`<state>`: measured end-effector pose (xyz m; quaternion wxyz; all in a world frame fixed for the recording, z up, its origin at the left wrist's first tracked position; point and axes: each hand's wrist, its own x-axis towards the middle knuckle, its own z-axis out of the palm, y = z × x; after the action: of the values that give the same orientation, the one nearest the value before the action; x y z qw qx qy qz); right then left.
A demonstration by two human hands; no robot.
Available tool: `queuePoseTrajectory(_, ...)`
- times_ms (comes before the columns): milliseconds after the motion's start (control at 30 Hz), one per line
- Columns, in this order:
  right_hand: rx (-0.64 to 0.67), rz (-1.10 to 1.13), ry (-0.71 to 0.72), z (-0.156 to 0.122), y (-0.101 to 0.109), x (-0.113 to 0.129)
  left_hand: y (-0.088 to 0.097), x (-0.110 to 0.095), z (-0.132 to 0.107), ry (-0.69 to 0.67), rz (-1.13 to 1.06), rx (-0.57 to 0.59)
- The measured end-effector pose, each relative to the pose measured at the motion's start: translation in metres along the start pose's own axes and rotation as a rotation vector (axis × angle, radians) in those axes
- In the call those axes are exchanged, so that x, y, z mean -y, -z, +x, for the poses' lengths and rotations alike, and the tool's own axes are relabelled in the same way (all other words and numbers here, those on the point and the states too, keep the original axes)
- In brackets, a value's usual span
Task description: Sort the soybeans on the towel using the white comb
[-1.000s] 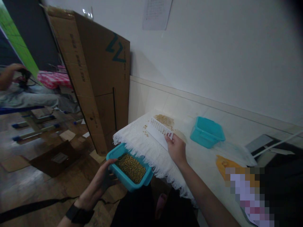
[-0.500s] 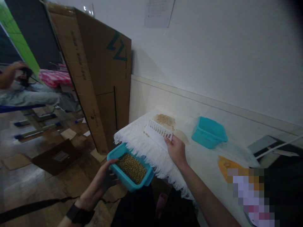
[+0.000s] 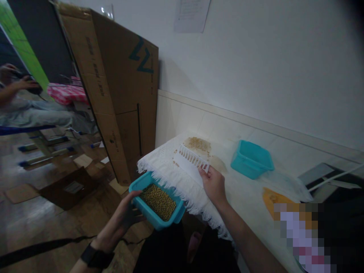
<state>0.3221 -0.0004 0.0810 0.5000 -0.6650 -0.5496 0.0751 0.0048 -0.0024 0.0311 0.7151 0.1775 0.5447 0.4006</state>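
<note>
My left hand grips a turquoise plastic container by its left end, just below the table's front edge. Small greenish-yellow beans cover its bottom. In my right hand is a white slotted plastic strip, pinched at its right end and held over the fringed white cloth. Behind the strip lies a loose pile of pale beans. A few stray beans rest on the cloth to the strip's left.
A second turquoise container stands at the right, beside a clear plastic sheet or lid and an orange packet. A tall cardboard box rises at the left. Beyond it, a person sits holding a dark object.
My right hand and the slotted strip have shifted very slightly right and down. My left hand keeps the container in place. The seated person's hands have moved.
</note>
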Motion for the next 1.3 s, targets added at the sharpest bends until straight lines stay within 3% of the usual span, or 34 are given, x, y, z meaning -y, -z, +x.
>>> queuePoseTrajectory(600, -0.005, 0.045, -0.041, -0.022, 0.015, 0.001, 0.01, 0.008, 0.013, -0.045, -0.018, 0.014)
queuePoseTrajectory(933, -0.003, 0.016, -0.009, -0.005, 0.004, 0.004, 0.012, 0.008, 0.016, -0.033, -0.028, 0.038)
queuePoseTrajectory(1300, 0.155, 0.175, 0.03, 0.012, -0.015, 0.003, 0.016, 0.0, 0.015, -0.06, -0.021, 0.041)
